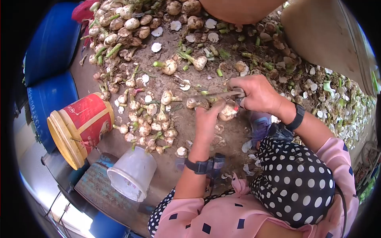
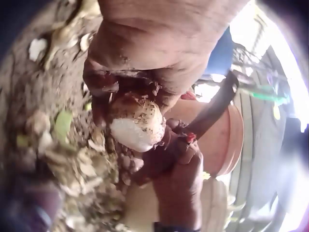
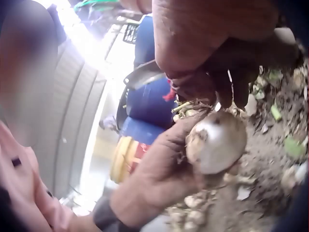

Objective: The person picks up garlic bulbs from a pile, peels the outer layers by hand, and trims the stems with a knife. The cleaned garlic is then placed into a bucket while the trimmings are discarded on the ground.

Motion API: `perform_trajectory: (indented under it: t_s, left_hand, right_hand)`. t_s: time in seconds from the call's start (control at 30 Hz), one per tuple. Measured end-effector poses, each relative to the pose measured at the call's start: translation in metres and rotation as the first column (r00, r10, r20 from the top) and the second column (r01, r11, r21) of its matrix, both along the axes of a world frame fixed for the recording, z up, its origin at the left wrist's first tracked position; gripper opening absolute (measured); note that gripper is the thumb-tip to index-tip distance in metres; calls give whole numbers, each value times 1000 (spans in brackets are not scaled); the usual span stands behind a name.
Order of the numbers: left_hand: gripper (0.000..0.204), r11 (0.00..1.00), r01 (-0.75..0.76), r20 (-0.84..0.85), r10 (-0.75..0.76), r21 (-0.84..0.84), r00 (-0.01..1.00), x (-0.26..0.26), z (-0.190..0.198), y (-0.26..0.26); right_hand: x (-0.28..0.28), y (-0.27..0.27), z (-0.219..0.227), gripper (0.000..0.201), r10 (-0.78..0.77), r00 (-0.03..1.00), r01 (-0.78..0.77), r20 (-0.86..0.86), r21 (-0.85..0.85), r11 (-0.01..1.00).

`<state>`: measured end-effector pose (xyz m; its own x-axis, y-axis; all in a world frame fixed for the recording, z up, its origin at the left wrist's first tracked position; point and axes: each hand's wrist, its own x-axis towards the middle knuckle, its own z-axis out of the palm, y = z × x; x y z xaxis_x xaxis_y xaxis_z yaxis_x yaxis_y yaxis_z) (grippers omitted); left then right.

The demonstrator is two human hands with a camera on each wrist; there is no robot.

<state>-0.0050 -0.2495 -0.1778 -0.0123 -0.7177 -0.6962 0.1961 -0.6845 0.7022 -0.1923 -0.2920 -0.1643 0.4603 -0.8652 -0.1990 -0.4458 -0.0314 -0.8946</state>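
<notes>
In the head view, the left hand (image 1: 207, 121) grips a soil-marked garlic bulb (image 1: 228, 112). A pale, trimmed face of this bulb (image 2: 137, 130) shows in the left wrist view. The right hand (image 1: 258, 92) holds a knife (image 1: 216, 95) close beside the bulb, its blade pointing left across the left thumb. The right wrist view shows the curved blade (image 3: 147, 73) coming out from under the right fist, just above the bulb (image 3: 217, 142). Several untrimmed garlic bulbs (image 1: 145, 129) with stems lie on the ground left of the left hand.
A white bucket (image 1: 133, 172) and a red-and-yellow bucket (image 1: 85, 125) lie tipped at the left. More garlic (image 1: 119, 25) is heaped at the top left. Trimmings (image 1: 333, 105) cover the ground at right, below a beige container (image 1: 325, 39). An orange tub (image 1: 246, 10) stands at the top.
</notes>
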Motion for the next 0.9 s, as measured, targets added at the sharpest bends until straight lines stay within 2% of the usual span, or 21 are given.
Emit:
perform_trajectory:
  t_s: [0.03,0.07,0.1,0.13,0.17,0.2,0.23,0.3,0.33,0.37,0.43,0.5,0.53,0.57,0.6,0.67,0.73,0.8,0.83,0.87,0.9]
  left_hand:
    - [26,990,143,144,-140,-10,980,9,-6,-3]
    - [28,959,282,289,-271,6,918,17,-9,-6]
    - [27,898,437,528,-399,58,749,16,4,-15]
    - [27,905,421,545,-383,60,745,17,8,-17]
    - [26,823,554,645,-354,-130,677,19,12,-18]
    - [26,676,678,732,-302,-286,610,23,18,-20]
    - [30,677,688,722,-335,-263,605,33,31,-23]
    - [35,686,669,682,-344,-287,645,72,17,-31]
    - [40,690,656,633,-367,-307,682,90,15,-38]
    - [50,640,687,723,-287,-344,628,110,10,-52]
    - [56,765,606,852,-154,-218,501,150,-2,-85]
    - [56,939,308,866,-280,156,415,181,-1,-133]
    - [52,890,450,982,-142,71,126,217,-36,-146]
    - [50,802,597,988,65,33,-143,249,-75,-152]
    - [50,800,600,988,69,28,-139,259,-83,-160]
    - [47,803,510,950,-226,308,-217,263,-92,-168]
    - [48,820,471,945,-275,325,-175,243,-79,-160]
    - [46,876,469,990,-141,111,29,225,-70,-140]
    - [42,979,202,905,-84,-2,417,193,-49,-127]
    - [38,995,-103,691,70,6,719,157,-26,-108]
    - [34,995,-85,478,53,46,877,136,-17,-86]
  right_hand:
    - [1,-2,-2,48,23,976,-80,-217,-256,963]
    - [3,-4,0,48,34,978,-87,-206,-255,963]
    - [6,-8,6,46,69,969,-126,-237,-235,964]
    - [10,-12,7,45,106,958,-167,-265,-219,961]
    - [8,-15,0,43,115,962,-169,-249,-209,963]
    - [-1,-19,-21,45,121,956,-175,-268,-190,966]
    - [-14,-19,-42,45,52,930,-84,-363,-73,994]
    - [-42,-22,-57,38,-9,922,86,-387,183,979]
    - [-45,-19,-60,37,-157,944,237,-289,264,935]
    - [-44,-14,-61,37,-238,949,281,-205,212,936]
    - [-40,-15,-65,37,-309,945,323,-109,157,933]
    - [-38,-12,-68,35,-261,945,307,-198,257,916]
    - [-35,-12,-65,35,-263,945,309,-196,258,916]
    - [-33,-14,-58,34,-216,943,288,-252,300,909]
    - [-30,-16,-52,32,-166,937,271,-306,342,900]
    - [-23,-13,-46,31,-221,940,312,-261,386,868]
    - [-19,-4,-48,31,-294,950,311,-106,400,862]
    - [-14,-1,-45,36,-273,955,296,-115,428,854]
    - [-9,0,-41,38,-216,970,238,-111,266,934]
    - [-5,1,-36,40,-156,980,169,-126,100,981]
    - [-1,-1,-29,42,-115,982,123,-149,45,991]
